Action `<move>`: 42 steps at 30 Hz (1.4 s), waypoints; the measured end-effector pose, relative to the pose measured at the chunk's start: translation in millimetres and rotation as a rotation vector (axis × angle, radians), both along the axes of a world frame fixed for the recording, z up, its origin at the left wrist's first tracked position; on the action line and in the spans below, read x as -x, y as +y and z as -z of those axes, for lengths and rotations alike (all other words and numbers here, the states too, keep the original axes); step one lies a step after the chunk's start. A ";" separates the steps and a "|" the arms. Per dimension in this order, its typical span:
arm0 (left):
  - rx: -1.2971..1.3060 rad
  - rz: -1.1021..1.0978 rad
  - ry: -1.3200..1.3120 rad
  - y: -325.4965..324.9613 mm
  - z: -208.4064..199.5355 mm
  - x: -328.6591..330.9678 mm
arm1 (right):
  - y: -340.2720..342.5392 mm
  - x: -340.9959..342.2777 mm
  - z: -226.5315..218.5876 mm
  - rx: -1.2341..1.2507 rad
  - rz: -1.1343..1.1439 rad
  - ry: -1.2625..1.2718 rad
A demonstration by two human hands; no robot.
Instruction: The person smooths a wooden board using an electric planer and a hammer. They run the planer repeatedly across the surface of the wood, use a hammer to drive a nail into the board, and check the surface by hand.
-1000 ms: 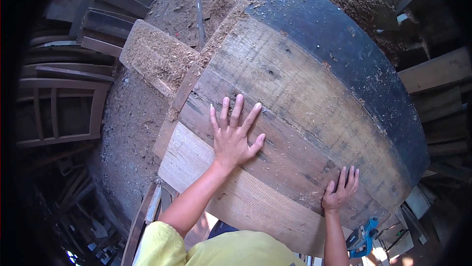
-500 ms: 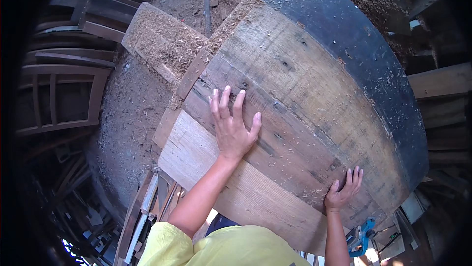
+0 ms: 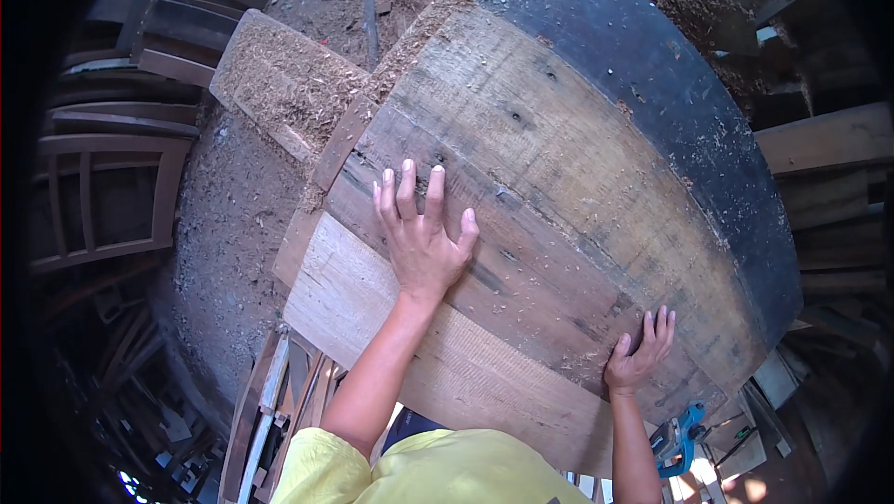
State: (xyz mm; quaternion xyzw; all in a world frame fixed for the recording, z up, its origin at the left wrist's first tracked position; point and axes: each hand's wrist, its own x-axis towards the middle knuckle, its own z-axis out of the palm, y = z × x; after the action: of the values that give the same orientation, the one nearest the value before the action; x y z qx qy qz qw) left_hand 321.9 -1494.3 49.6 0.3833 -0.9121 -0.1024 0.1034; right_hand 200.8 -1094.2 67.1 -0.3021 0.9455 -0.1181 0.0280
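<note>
So, left hand (image 3: pixel 424 248) and right hand (image 3: pixel 635 361) over the brown plank (image 3: pixel 535 271), fingers (image 3: pixel 407 192) apart.

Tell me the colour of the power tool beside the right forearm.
Mostly blue; the power tool shows best in the head view.

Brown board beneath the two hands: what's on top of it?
The left hand and right hand are over the brown board, with wood shavings scattered on it. The surface directly beneath both hands is covered, so can't be seen.
</note>
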 end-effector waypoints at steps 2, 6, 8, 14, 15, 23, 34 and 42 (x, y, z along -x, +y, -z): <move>0.007 -0.003 0.003 0.7 0.5 0.9 | 0.3 0.7 -0.4 0.000 -0.002 0.000; 0.022 -0.008 -0.044 0.9 -2.6 3.1 | 0.5 0.1 -0.3 -0.002 -0.005 0.002; 0.031 -0.001 -0.051 0.9 -2.0 2.9 | 1.0 0.8 -0.4 0.000 -0.008 0.006; 0.055 -0.024 -0.096 2.3 -0.5 6.6 | 1.9 1.5 -0.6 -0.002 -0.006 0.005; 0.059 -0.029 -0.102 1.8 -0.5 5.9 | 1.4 1.1 -0.5 -0.002 -0.003 0.002; 0.006 -0.041 0.029 0.9 -0.1 4.6 | 2.0 -0.4 1.2 -0.006 -0.002 -0.002; -0.023 -0.047 0.103 5.7 7.6 -6.2 | -1.7 -5.1 -0.8 0.036 0.029 0.007; 0.059 0.070 -0.062 0.5 3.3 2.5 | -6.5 -11.0 -2.1 0.059 0.128 0.060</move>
State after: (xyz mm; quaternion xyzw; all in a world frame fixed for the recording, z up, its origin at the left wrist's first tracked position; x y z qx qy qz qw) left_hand 319.4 -1493.8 46.3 0.3509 -0.9304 -0.0673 0.0825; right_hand 211.8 -1100.7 69.2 -0.2453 0.9594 -0.1383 -0.0169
